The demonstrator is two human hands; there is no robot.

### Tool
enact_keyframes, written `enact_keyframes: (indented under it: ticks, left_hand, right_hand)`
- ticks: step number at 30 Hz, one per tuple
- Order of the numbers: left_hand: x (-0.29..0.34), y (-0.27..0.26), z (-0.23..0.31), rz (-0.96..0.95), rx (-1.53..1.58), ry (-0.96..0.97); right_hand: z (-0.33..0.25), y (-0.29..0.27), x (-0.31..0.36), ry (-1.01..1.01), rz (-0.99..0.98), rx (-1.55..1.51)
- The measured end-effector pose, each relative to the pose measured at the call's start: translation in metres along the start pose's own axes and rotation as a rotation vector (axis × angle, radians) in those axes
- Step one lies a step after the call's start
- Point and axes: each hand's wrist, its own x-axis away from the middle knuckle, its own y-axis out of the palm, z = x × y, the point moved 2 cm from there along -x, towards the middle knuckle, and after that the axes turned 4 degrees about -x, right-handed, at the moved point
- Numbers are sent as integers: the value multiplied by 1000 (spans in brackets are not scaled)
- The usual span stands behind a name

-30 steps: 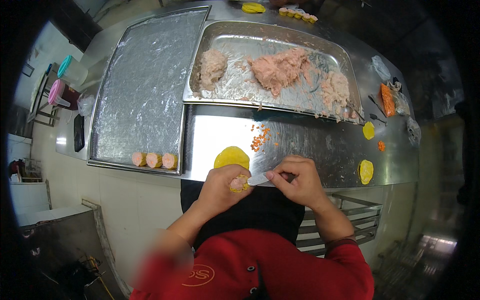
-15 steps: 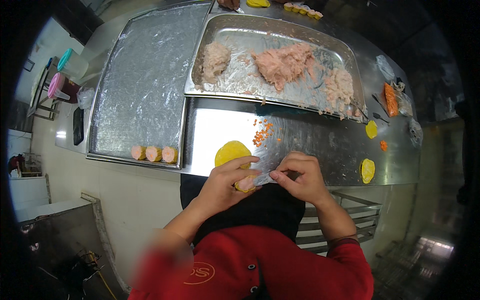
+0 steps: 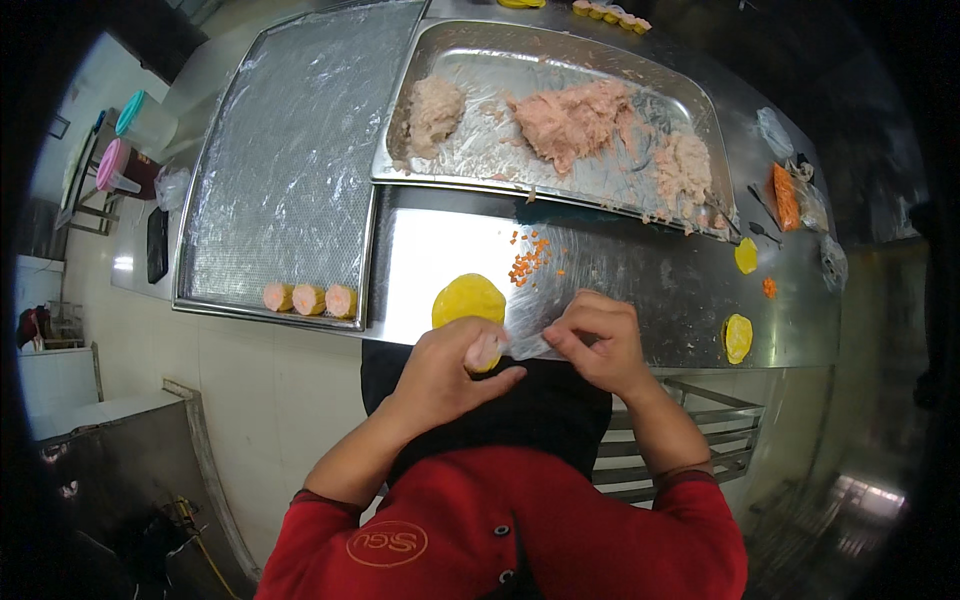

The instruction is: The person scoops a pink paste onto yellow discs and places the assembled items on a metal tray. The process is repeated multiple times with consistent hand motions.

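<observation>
My left hand (image 3: pixel 445 372) is curled round a filled dumpling (image 3: pixel 485 352), a shumai with pale pink filling in a yellow wrapper, at the table's front edge. Beside it, my right hand (image 3: pixel 602 342) pinches a flat, greyish blade-like spatula (image 3: pixel 533 345). Its tip is near the dumpling and blends into the steel behind, so I cannot tell whether they touch. A stack of round yellow wrappers (image 3: pixel 470 300) lies just beyond my left hand. Farther off, a steel pan (image 3: pixel 480 186) holds mounds of pink minced filling (image 3: pixel 575 120).
Left of the pan, a film-covered mesh tray (image 3: pixel 290 150) bears three finished dumplings (image 3: pixel 309 299) at its near edge. Diced carrot (image 3: pixel 528 258) is scattered on the steel table. Loose yellow wrappers (image 3: pixel 738 339) and a bag of orange bits (image 3: pixel 784 197) lie to the right.
The spatula has drawn slightly away from the dumpling's top. My left hand has turned the dumpling, and its fingers now sit lower round it. A hand at the far edge is gone from view.
</observation>
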Motion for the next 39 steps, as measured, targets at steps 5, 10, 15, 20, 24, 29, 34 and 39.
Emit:
enact_keyframes:
  ticks: [5,10,15,20,24,29,34,39]
  left_hand:
    - [-5,4,2,11,67,165]
    - [-3,4,4,-40,106,-23]
    - [-1,1,8,-6,3,-50]
    - [-2,5,8,39,-15,2]
    - [-3,7,9,73,-78,-14]
    - [-8,4,7,69,7,182]
    - [-7,4,5,42,76,128]
    - [-1,7,6,-28,143,3]
  right_hand:
    - [-1,-5,5,82,-30,-98]
    - [-11,5,0,-1,-40,-55]
    - [-11,22,-6,-138,-43,62]
    - [-12,19,-1,-47,10,8]
    - [-12,20,0,-49,44,77]
    - [-7,7,7,157,48,-50]
    - [-9,2,4,180,-20,-93]
    - [-12,15,-3,-120,-33,36]
